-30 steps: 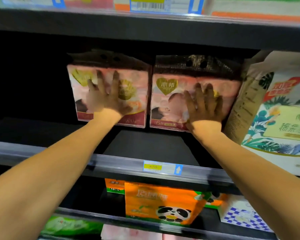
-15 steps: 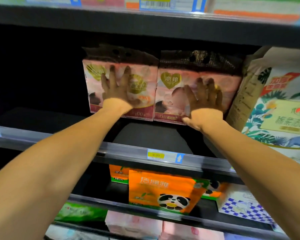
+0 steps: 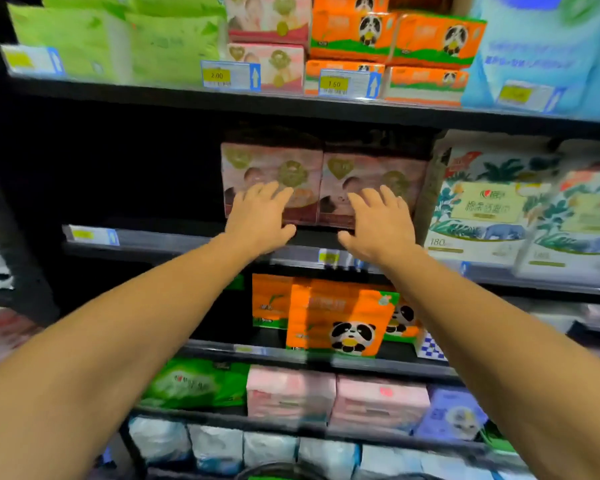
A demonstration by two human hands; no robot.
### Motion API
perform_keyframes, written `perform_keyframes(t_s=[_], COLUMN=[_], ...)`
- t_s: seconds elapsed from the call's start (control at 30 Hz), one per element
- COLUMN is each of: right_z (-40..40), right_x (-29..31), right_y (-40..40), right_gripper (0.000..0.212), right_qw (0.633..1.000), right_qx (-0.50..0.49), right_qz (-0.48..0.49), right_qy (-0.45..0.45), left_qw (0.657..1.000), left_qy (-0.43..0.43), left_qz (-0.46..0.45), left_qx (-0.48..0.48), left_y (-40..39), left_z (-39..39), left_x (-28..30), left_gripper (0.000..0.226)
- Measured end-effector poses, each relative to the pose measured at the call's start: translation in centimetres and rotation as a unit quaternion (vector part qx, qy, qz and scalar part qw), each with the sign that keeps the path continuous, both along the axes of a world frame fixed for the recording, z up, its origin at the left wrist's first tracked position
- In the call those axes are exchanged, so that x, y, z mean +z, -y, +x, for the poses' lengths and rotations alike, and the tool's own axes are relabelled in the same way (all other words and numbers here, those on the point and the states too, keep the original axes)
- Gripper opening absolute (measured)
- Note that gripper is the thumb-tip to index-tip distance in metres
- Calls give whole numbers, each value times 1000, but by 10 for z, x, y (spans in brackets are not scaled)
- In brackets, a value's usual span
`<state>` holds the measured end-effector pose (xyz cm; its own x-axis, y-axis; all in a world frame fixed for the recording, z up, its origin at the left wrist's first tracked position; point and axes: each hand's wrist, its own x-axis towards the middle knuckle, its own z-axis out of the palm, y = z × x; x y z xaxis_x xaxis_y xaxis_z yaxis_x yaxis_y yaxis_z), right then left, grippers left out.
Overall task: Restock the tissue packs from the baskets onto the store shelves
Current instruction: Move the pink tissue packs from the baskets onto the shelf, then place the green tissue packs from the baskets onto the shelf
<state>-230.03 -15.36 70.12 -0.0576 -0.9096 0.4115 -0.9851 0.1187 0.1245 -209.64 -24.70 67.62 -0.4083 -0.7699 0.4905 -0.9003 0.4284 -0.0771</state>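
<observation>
Placement is being finished: two pink packs [image 3: 271, 181] are being left upright, side by side and touching, on the middle shelf [image 3: 174, 242], with a floral pack [image 3: 482, 206] close at 3 o'clock. The left hand [image 3: 260, 220] and right hand [image 3: 378, 225] are being held flat before the pack faces, fingers [image 3: 257, 192] spread and gripping nothing; contact cannot be told through the blur. Dark bare shelf is lying at 9 o'clock. Next, more packs are probably being called for from the baskets, which are not clearly seen. The packs are blocky, wrapped in glossy soft film that dents easily.
</observation>
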Motion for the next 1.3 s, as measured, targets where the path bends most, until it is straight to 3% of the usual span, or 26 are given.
perform_keyframes(t_s=[0.57,0.87,1.07,1.3], right_z=[81,119,141,162], right_x=[-130,-230,-316,-391], right_y=[-241,-355,-405,-411], right_gripper=[82,80,86,81], right_qw=[994,972,944,917], right_qx=[31,86,75,37], right_qz=[84,178,292,372], right_qy=[68,126,132,136], left_qw=[993,973,951,925], left_qy=[-21,-38,-49,-35], left_qz=[74,203,289,367], left_qx=[-91,-104,-93,-96], left_y=[-271,-407,-453,-443], left_z=[95,142,181,221], left_x=[-116,-226,-303,-377], left_gripper=[76,75,79,76])
